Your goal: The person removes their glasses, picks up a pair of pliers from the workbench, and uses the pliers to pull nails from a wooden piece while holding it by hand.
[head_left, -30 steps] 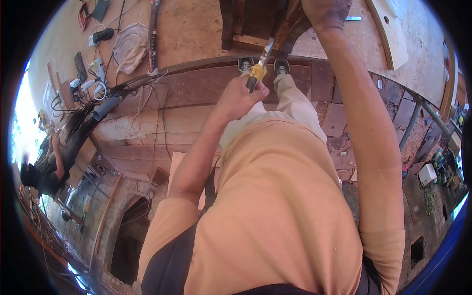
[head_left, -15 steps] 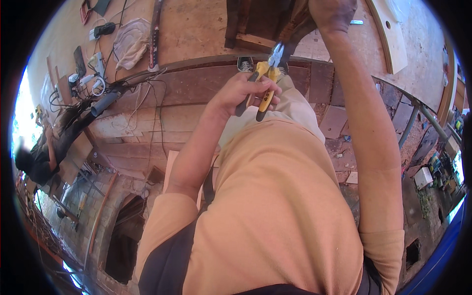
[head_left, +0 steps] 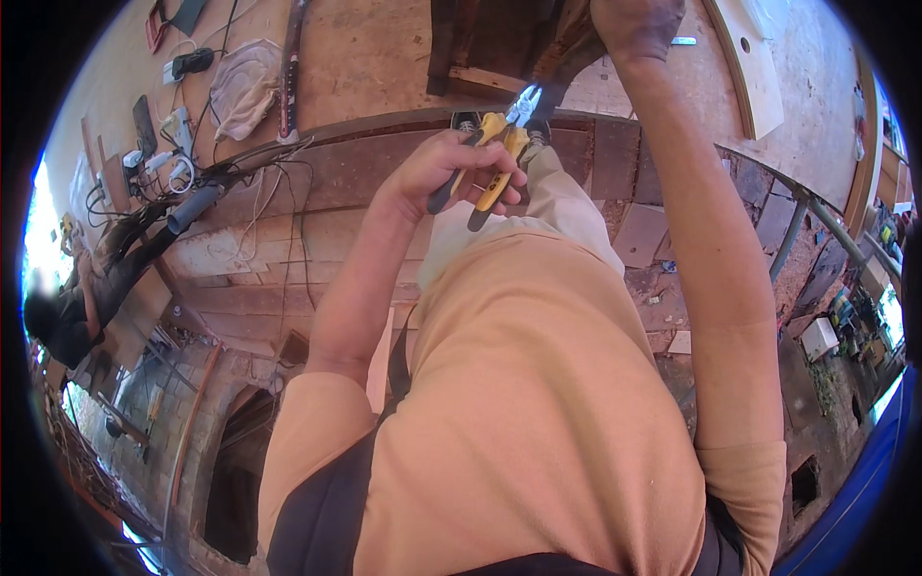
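Combination pliers (head_left: 492, 182) with yellow and black handles are held in my left hand (head_left: 442, 173), in front of my body. The fingers wrap round the handles, and the metal jaws point up and away, near the lower edge of a dark brown wooden box-like piece (head_left: 485, 80). My right hand (head_left: 639, 27) is at the top edge of the picture, beside that wooden piece. It looks closed, with its far side cut off, so what its fingers grip is hidden.
The wooden worktop (head_left: 375, 67) spans the far side. On its left lie a crumpled cloth (head_left: 248, 88), a long dark bar (head_left: 293, 77), cables and a power strip (head_left: 178, 130). A pale board (head_left: 754, 72) lies at right. Another person (head_left: 77, 298) is at far left.
The whole scene has shifted slightly left in view. My left hand, still on the pliers, has moved a little left; my right hand stays by the wooden piece.
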### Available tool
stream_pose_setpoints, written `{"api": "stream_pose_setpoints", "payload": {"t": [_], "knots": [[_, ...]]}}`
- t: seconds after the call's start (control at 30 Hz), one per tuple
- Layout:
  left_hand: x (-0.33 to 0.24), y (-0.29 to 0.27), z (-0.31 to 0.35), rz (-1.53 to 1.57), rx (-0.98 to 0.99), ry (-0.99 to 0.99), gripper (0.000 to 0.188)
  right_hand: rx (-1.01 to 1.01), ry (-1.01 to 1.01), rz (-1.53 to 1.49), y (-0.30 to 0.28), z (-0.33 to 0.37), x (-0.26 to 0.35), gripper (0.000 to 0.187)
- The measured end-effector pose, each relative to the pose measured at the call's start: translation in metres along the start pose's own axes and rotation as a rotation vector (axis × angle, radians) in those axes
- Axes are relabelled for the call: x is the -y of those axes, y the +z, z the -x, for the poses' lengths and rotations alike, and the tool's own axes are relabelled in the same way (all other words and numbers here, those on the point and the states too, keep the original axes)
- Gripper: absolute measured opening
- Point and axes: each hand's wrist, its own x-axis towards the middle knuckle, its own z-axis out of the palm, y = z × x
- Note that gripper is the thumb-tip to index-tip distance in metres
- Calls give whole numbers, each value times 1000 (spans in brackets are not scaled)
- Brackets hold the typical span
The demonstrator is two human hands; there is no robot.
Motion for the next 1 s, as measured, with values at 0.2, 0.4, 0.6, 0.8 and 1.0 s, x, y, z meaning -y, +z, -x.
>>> {"api": "stream_pose_setpoints", "payload": {"t": [0.2, 0.4, 0.6, 0.8, 1.0], "knots": [[4, 3, -3, 91, 46, 39, 35, -3, -38, 34, -1, -1, -2, 40], [19, 22, -12, 290, 7, 99, 27, -67, -65, 100, 1, -2, -7, 39], [35, 25, -19, 144, -67, 160, 31, -11, -32, 19, 2, -1, -4, 36], [40, 26, -21, -138, -186, 183, 31, -14, 5, 71, 1, -1, -3, 34], [27, 25, -15, -201, -207, 172, 30, -36, -34, 54, 2, -1, -5, 36]]}}
